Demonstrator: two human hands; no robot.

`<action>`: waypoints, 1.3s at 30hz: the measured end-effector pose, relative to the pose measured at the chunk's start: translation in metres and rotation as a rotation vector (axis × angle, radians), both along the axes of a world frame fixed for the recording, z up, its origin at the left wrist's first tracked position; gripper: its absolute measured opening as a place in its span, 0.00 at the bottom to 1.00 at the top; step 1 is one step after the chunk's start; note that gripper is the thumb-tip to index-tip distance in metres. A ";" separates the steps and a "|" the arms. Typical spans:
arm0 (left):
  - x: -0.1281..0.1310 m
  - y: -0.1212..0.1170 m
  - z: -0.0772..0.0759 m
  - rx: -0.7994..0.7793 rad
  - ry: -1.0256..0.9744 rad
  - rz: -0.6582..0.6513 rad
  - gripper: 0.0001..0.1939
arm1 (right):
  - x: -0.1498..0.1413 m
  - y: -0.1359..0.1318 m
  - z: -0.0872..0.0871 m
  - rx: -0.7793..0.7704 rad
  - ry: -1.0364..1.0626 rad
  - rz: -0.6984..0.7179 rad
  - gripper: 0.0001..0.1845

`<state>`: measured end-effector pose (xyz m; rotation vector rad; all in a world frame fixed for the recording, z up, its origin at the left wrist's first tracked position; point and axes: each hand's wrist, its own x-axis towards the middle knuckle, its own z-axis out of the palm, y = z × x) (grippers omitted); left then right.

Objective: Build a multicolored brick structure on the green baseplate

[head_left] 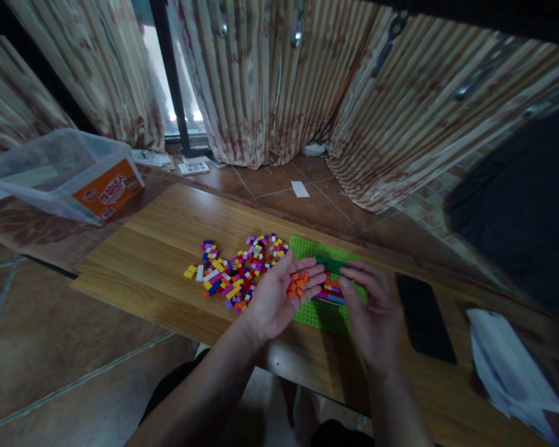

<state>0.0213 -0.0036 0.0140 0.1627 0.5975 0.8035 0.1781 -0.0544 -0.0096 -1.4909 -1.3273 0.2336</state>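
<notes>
My left hand (272,304) is turned palm up over the left part of the green baseplate (307,316), with several small orange building bricks (297,285) cupped on its palm and fingers. Across from it, my right hand (375,307) hovers over the plate's right side, fingers bent and thumb apart from them; I see nothing between them. Between the hands, rows of orange, purple, blue and other coloured bricks (330,295) sit on the plate, partly hidden by my fingers. Left of the plate lies a loose pile of mixed small bricks (233,276).
The wooden bench (153,248) carries a black phone-like slab (425,316) and a white plastic packet (512,366) at the right. A clear plastic bin (65,180) with an orange label stands beyond its left end. Patterned curtains (270,81) hang behind.
</notes>
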 end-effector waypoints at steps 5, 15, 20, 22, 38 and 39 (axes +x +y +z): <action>0.000 -0.002 -0.002 0.020 -0.090 -0.033 0.22 | -0.017 -0.001 0.002 -0.116 -0.295 0.198 0.15; -0.002 0.001 -0.001 -0.014 -0.041 -0.016 0.22 | -0.009 -0.002 0.005 -0.045 0.093 0.035 0.07; -0.007 0.007 -0.002 -0.037 0.112 0.155 0.15 | 0.022 -0.007 -0.001 -0.155 0.311 -0.195 0.13; -0.007 0.007 -0.002 -0.043 0.153 0.180 0.12 | 0.030 -0.009 -0.005 -0.246 0.275 -0.192 0.14; -0.002 0.004 -0.003 -0.045 0.189 0.155 0.08 | 0.024 0.004 -0.006 -0.355 -0.028 -0.186 0.20; -0.003 0.004 -0.003 -0.041 0.185 0.156 0.08 | 0.024 0.004 -0.006 -0.359 -0.009 -0.185 0.19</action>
